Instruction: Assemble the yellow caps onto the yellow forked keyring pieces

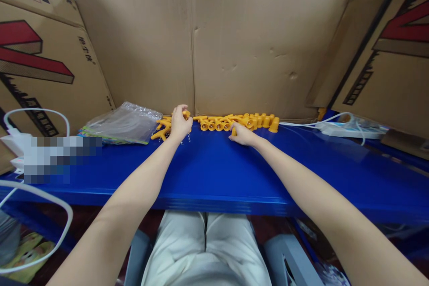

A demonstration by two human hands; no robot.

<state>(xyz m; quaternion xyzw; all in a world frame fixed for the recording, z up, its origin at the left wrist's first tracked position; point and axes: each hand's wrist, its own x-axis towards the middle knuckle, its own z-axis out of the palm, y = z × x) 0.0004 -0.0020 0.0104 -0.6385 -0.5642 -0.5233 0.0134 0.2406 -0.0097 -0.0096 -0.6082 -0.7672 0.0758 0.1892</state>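
My left hand (182,123) is closed round a yellow plastic piece (186,113), probably a corkscrew handle, at the back of the blue table. Beside and below it lies a pile of yellow T-shaped corkscrew handles (161,133) with metal spirals. My right hand (243,135) reaches to the front of a row of yellow bell-shaped pieces (212,126), several with open ends facing me. Its fingers are bent around a yellow piece (233,131), mostly hidden by the hand. Further right, more yellow bell-shaped pieces (274,125) stand upright.
A cardboard sheet (268,49) walls off the back of the blue table (214,170). Clear plastic bags (124,123) lie to the left. White power strips with cables are at the left and right (345,129). Cardboard boxes (40,62) flank both sides.
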